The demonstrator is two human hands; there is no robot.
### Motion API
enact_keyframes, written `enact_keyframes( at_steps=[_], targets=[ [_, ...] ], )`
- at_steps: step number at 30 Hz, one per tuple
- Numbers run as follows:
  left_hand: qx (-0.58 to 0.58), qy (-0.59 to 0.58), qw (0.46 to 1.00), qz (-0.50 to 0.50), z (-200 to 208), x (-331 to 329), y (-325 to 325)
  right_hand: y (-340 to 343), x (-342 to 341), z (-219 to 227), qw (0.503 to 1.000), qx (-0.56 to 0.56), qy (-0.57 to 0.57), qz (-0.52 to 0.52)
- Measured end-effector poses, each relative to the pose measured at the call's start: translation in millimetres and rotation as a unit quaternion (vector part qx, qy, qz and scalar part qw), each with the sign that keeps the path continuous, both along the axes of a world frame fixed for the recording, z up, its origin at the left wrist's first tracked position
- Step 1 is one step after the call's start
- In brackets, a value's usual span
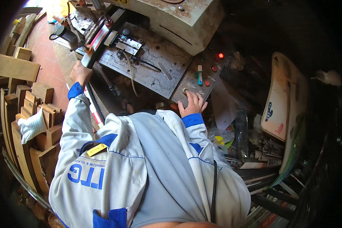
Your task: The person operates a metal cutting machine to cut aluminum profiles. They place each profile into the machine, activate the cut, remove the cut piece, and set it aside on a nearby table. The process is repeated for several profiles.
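Right of centre, right hand [193,103]: grip loosely spread, fingertips at a round button [185,91] on the grey metal control panel [192,79].
Left of centre, left hand [81,73]: grip closed around a long metal profile [99,37] with red-and-white strips, slanting through the upper left.
Upper centre, surface [176,60]: flat, stained grey metal.

Metal plate [174,62] passable at right; clamps [89,49] block way above profile [98,37].

Long narrow profile [88,59] (red-and-white face) lying slantwise, left of grimy control panel [191,83]; panel's red lamp [220,56] lit
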State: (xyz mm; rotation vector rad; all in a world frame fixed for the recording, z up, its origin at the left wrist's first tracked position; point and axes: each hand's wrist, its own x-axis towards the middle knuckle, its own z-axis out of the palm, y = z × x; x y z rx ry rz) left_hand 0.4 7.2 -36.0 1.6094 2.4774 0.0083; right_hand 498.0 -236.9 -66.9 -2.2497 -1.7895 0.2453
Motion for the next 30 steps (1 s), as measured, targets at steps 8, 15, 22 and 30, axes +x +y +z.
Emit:
enact_keyframes(
  at_steps=[8,15,22,30],
  targets=[
    [0.042,-0.059,0.997,0.009,-8,-11,-7,9,-5,4,0.993,-0.072,-0.093,0.015],
    [0.012,-0.083,0.996,-0.001,-1,-14,-7,26,-10,26,0.981,-0.175,-0.088,-0.011],
    [-0.003,-0.108,0.994,-0.026,1,-21,-9,57,-30,61,0.979,-0.171,-0.107,-0.044],
    [-0.04,-0.205,0.975,-0.083,10,-60,-53,129,-107,43,0.975,-0.009,0.132,0.179]
  ],
)
